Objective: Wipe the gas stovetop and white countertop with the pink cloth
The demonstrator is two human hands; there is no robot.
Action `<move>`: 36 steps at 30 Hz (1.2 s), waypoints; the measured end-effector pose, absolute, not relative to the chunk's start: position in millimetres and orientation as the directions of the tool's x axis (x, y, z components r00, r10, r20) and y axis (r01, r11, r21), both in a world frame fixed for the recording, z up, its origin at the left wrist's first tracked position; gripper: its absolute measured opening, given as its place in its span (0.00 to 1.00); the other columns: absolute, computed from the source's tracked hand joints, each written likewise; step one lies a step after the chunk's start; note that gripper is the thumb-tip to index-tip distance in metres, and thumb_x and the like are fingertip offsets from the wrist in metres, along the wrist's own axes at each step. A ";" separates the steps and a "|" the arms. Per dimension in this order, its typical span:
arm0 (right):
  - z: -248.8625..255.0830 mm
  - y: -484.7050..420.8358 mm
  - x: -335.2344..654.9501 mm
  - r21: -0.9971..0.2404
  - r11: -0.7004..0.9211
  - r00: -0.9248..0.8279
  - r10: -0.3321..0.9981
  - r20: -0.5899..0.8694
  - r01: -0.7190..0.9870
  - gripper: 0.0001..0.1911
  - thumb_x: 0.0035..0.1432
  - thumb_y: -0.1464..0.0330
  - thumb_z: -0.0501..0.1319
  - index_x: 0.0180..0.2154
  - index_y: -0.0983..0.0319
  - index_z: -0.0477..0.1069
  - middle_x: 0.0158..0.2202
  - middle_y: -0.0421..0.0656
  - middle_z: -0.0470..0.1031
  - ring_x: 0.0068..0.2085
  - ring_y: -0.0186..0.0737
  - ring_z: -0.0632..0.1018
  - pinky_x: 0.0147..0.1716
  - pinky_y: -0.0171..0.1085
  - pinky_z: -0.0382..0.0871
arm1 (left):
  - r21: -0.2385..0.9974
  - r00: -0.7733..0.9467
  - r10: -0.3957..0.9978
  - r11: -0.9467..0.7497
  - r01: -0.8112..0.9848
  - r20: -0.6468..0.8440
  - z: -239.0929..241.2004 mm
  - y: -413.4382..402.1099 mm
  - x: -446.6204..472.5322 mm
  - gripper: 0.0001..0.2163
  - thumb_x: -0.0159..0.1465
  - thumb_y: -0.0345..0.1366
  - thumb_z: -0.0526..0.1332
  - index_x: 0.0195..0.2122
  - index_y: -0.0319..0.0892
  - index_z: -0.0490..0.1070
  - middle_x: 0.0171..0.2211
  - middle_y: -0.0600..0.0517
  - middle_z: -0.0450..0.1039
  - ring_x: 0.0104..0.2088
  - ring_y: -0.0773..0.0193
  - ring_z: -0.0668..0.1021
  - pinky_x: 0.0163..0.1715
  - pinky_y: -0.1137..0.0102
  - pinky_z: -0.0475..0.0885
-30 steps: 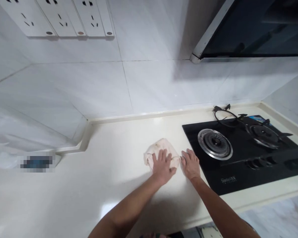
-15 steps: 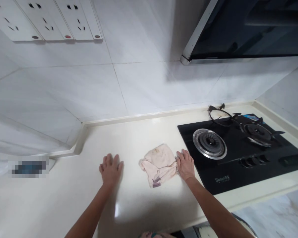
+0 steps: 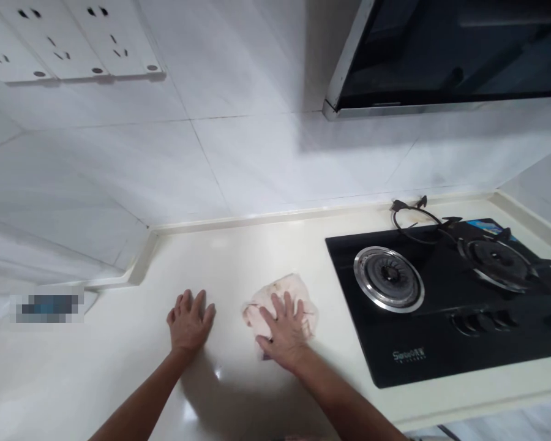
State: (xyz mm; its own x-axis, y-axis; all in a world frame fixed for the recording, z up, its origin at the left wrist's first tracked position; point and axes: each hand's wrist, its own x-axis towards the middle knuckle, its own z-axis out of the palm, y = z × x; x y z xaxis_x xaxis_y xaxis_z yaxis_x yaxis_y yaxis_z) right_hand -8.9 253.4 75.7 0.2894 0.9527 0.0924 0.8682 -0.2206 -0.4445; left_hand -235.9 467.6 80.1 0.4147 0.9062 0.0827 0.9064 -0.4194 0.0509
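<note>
A pale pink cloth (image 3: 261, 300) lies folded and creased on the cream countertop (image 3: 220, 257). Spread over its middle is my right hand (image 3: 284, 327), palm down with the fingers apart; part of the cloth is hidden beneath it. To the left of the cloth, my left hand (image 3: 189, 321) rests flat on the bare counter, fingers extended and holding nothing.
At the right a black glass gas hob (image 3: 349, 294) is set into the counter. A loose pan support (image 3: 416, 233) leans at its back edge. A range hood (image 3: 441, 67) hangs above, wall sockets (image 3: 73, 43) are upper left, and a blurred object (image 3: 48, 308) lies far left.
My right hand has moved left from beside the cloth onto its top, with the fingers now spread. My left hand still rests on the counter. The view has shifted slightly.
</note>
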 end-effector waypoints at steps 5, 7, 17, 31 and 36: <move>95.0 280.8 32.5 -0.417 -0.194 0.178 0.981 -0.079 0.888 0.35 0.66 0.40 0.58 0.69 0.42 0.62 0.78 0.43 0.48 0.76 0.66 0.48 0.70 0.70 0.39 | 0.035 0.414 0.908 -0.417 0.908 0.070 81.3 469.2 -233.6 0.28 0.75 0.50 0.48 0.68 0.41 0.68 0.74 0.33 0.55 0.74 0.42 0.57 0.68 0.45 0.55; 101.7 291.5 80.8 -0.348 -0.315 0.285 0.949 -0.135 0.883 0.34 0.68 0.42 0.58 0.70 0.44 0.63 0.78 0.45 0.49 0.75 0.67 0.48 0.70 0.69 0.40 | 0.036 0.405 0.912 -0.408 0.912 0.062 83.2 468.6 -231.5 0.28 0.74 0.50 0.48 0.69 0.41 0.68 0.74 0.33 0.55 0.74 0.41 0.56 0.68 0.45 0.55; 118.4 327.8 196.0 -0.224 -0.417 0.399 0.909 -0.120 0.881 0.36 0.66 0.47 0.62 0.70 0.51 0.64 0.76 0.53 0.50 0.69 0.72 0.58 0.63 0.69 0.52 | 0.056 0.376 0.926 -0.377 0.924 0.036 92.2 465.5 -226.0 0.27 0.74 0.49 0.48 0.68 0.42 0.67 0.74 0.35 0.56 0.74 0.43 0.57 0.69 0.46 0.55; 71.4 61.0 57.7 -0.469 -0.378 0.472 0.876 0.098 0.798 0.19 0.52 0.68 0.63 0.48 0.51 0.77 0.63 0.44 0.72 0.60 0.58 0.70 0.57 0.54 0.68 | 0.042 0.382 0.924 -0.381 0.923 0.004 90.5 472.5 -227.5 0.29 0.75 0.52 0.45 0.70 0.43 0.65 0.74 0.34 0.54 0.74 0.41 0.57 0.69 0.43 0.56; 96.2 44.2 116.9 -0.375 -0.527 0.632 0.729 0.263 0.763 0.22 0.59 0.61 0.60 0.55 0.50 0.76 0.64 0.49 0.70 0.59 0.62 0.72 0.57 0.59 0.69 | 0.041 0.391 0.920 -0.391 0.919 0.018 89.9 473.3 -227.9 0.30 0.75 0.52 0.44 0.69 0.42 0.66 0.73 0.33 0.55 0.74 0.39 0.58 0.68 0.42 0.57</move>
